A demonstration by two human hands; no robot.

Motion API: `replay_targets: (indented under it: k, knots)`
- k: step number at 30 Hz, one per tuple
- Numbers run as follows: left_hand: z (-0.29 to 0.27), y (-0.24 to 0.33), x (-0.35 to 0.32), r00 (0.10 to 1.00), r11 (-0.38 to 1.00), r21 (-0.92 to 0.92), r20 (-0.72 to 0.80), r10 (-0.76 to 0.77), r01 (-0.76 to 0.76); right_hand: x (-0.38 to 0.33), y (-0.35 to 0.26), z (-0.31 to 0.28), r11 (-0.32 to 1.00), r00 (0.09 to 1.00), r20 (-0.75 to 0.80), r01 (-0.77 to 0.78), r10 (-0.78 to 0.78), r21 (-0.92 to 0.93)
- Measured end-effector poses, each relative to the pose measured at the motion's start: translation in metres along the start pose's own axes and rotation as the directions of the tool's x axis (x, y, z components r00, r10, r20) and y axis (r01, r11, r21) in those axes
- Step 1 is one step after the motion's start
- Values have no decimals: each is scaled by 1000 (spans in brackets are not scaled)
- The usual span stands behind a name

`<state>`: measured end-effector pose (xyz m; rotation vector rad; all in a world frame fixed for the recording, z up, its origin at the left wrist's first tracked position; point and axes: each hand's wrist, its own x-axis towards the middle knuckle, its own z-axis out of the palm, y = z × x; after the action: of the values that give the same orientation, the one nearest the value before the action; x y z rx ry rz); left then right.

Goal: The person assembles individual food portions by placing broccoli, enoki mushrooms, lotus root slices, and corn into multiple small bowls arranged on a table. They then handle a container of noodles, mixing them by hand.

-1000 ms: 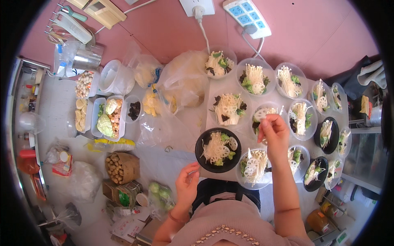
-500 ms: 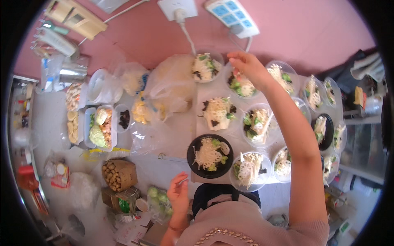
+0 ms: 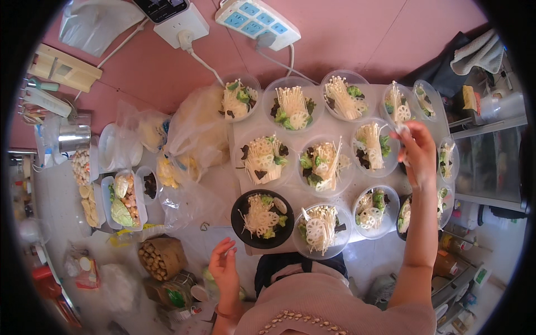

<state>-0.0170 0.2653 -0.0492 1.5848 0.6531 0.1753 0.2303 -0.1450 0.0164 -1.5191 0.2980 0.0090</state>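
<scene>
My right hand [image 3: 416,151] is closed in a pinch on a small whitish piece [image 3: 400,128], too blurred to name. It hovers over the right side of the bowls, between a clear bowl of enoki mushrooms, greens and black fungus [image 3: 370,146] and another with a lotus root slice [image 3: 397,103]. My left hand [image 3: 225,271] hangs off the table's front edge, fingers curled together; a pale bit seems to show between them, but I cannot make it out. Closest to it stands a black bowl [image 3: 261,244] of enoki, lotus root and broccoli. Beside that sits a clear bowl [image 3: 321,231] with similar contents.
Several more filled bowls [image 3: 290,103] stand in rows on the table. To the left are plastic bags [image 3: 195,125], a tray of vegetables [image 3: 139,218] and a small tub of black fungus [image 3: 149,185]. A paper bag [image 3: 173,248] stands lower left. A power strip [image 3: 259,22] hangs on the pink wall.
My right hand has moved from above the back-middle bowl to the right-hand bowls, nearer to me. My left hand stays by the black bowl. The whole view has shifted somewhat.
</scene>
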Motion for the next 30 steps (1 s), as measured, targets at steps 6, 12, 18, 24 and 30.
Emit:
replay_targets:
  k: [6, 12, 18, 24, 30]
  knots:
    - [-1, -1, -1, 1000, 999, 41, 17, 11, -11, -42, 44, -19, 998, 985, -173, 29, -19, 56]
    - [3, 2, -12, 1000, 998, 67, 14, -21, 20, -37, 48, 24, 1000, 993, -119, -5, 2, -27]
    - [3, 2, -29, 998, 995, 99, -56, -21, 27, -72, 46, 158, 982, 887, 437, 186, -151, -38]
    - [2, 6, -37, 993, 993, 111, -109, -36, 48, -113, 71, 181, 963, 830, 495, 261, -257, 63]
    - [5, 7, -40, 998, 993, 111, -52, -29, 35, -99, 89, 111, 975, 927, 353, 180, -122, -134]
